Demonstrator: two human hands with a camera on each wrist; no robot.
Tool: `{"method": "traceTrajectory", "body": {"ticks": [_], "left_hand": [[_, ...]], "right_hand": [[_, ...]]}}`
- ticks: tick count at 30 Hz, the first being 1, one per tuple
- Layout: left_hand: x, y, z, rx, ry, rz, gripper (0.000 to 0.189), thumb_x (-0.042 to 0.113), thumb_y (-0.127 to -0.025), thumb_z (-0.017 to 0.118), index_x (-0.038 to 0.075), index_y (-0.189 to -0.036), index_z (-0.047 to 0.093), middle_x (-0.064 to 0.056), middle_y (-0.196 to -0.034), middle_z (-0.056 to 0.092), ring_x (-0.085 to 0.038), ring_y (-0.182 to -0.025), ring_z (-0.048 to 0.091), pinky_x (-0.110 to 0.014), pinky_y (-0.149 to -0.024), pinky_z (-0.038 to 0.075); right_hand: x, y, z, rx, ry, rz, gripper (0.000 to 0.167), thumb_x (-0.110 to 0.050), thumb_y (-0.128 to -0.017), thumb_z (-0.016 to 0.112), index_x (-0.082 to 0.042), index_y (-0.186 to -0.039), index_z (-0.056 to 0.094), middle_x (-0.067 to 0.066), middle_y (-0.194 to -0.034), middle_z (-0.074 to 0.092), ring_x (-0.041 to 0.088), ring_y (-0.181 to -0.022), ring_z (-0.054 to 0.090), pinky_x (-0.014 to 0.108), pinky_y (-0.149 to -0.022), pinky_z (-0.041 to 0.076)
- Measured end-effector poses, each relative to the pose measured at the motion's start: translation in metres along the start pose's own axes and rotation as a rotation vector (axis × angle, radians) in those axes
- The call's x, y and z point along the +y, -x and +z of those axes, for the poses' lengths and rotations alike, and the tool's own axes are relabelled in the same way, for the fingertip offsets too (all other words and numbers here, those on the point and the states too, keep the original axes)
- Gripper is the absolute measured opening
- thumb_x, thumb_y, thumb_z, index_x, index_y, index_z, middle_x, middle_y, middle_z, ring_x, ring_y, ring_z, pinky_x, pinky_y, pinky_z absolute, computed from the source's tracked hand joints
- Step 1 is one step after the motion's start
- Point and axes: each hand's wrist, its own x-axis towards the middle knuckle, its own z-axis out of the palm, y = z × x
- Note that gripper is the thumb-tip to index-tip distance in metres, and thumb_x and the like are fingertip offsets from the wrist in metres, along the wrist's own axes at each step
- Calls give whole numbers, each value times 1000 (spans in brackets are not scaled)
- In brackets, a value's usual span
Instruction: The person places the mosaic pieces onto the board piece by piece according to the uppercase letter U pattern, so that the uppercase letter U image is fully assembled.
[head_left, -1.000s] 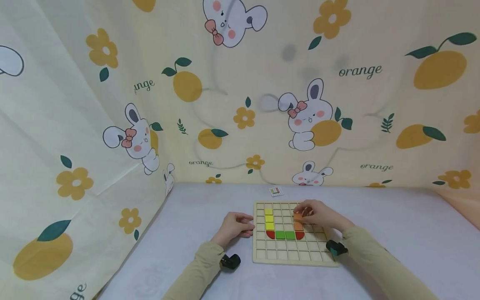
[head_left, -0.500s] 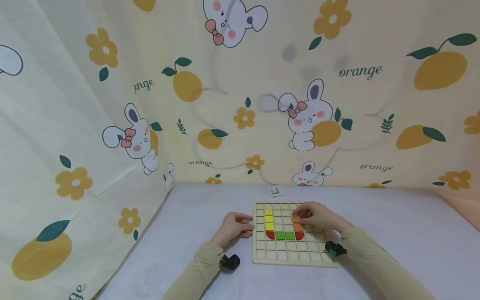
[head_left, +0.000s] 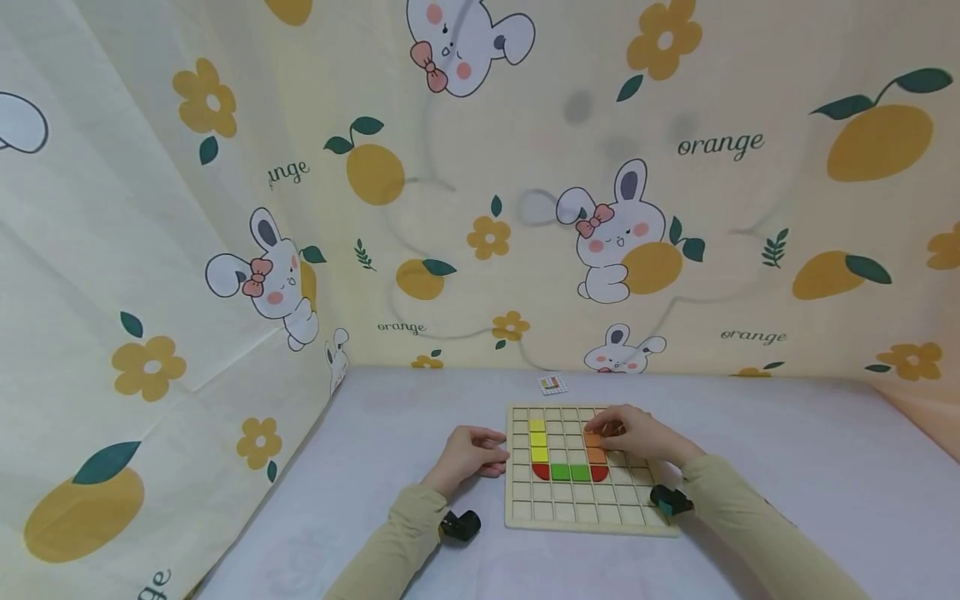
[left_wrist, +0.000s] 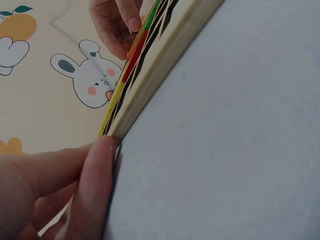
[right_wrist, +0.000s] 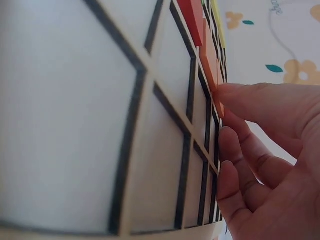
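Observation:
A wooden grid board [head_left: 577, 511] lies on the table. Yellow tiles [head_left: 538, 439], red rounded corner pieces [head_left: 540, 472], green tiles [head_left: 570, 472] and orange tiles [head_left: 597, 457] form a U on it. The right hand [head_left: 637, 433] pinches the farther orange tile [head_left: 592, 440] at its cell; in the right wrist view the thumb touches that tile's edge, while other fingers partly hide behind it. At the board's left side, the left hand [head_left: 468, 454] touches the edge with thumb and index fingertips, other fingers loosely bent.
A small card [head_left: 552, 384] with a coloured grid pattern lies behind the board. Black wrist cameras [head_left: 461, 525] are strapped to both wrists. A rabbit-and-orange printed curtain [head_left: 480, 250] rises behind the white-covered table [head_left: 390, 400] and along its left side.
The right hand has lowered slightly and moved a little left, bringing the farther orange tile down against the nearer one. The left hand stays at the board's edge.

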Motion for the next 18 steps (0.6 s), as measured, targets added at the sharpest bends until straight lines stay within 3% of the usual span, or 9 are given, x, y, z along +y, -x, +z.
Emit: {"method": "traceTrajectory", "body": {"ticks": [12, 18], "left_hand": [[0, -1, 0, 7, -20, -3, 30, 0, -80, 75, 2, -109, 69, -8, -83, 68, -15, -61, 67, -29, -58, 59], [0, -1, 0, -1, -8, -5, 30, -1, -81, 74, 0, -110, 68, -8, -84, 68, -15, -61, 67, -29, -59, 59]], "right_hand": [[-1, 2, -10, -6, 7, -26, 26, -5, -88, 68, -2, -114, 65, 8, -103, 63, 20, -88, 56, 27, -74, 51], [-2, 9, -28, 44, 20, 43, 27, -2, -89, 64, -1, -116, 65, 8, -106, 64, 23, -92, 56, 33, -77, 51]]}}
